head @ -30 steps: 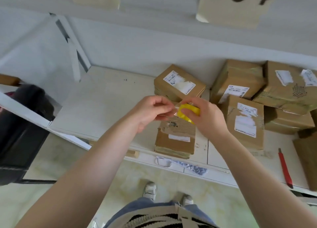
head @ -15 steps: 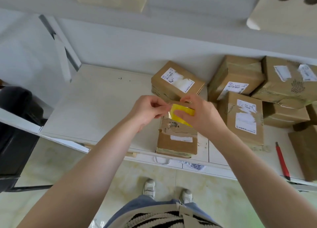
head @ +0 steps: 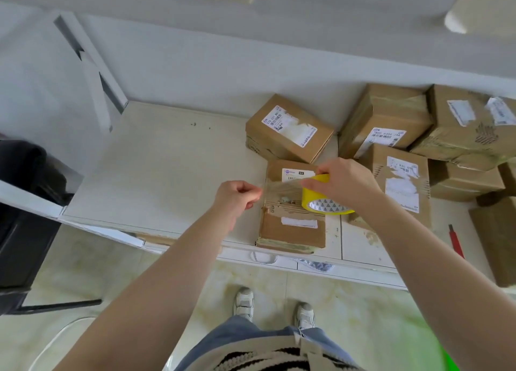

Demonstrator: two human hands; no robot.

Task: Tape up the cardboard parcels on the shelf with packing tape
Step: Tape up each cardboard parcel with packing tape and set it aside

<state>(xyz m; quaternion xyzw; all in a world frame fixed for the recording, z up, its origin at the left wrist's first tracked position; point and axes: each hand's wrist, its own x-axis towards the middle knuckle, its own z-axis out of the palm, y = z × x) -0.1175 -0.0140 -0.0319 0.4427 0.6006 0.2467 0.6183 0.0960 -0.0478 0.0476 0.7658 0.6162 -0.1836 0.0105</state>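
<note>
A person's right hand (head: 347, 185) grips a yellow roll of clear packing tape (head: 324, 200) above a torn flat cardboard parcel (head: 291, 225) at the white shelf's (head: 156, 175) near edge. The left hand (head: 237, 196) pinches the tape's free end, a clear strip (head: 282, 187) stretched between both hands.

Shelf (head: 167, 175) bare leftward; parcels (head: 391, 136) crowd right, seemingly touching.

Right-edge parcel (head: 499, 239) cut off

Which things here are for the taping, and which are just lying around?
For the job: tape roll, pulled tape strip, torn parcel, both hands.
Lying about: red cutter, black bin, white cord.
</note>
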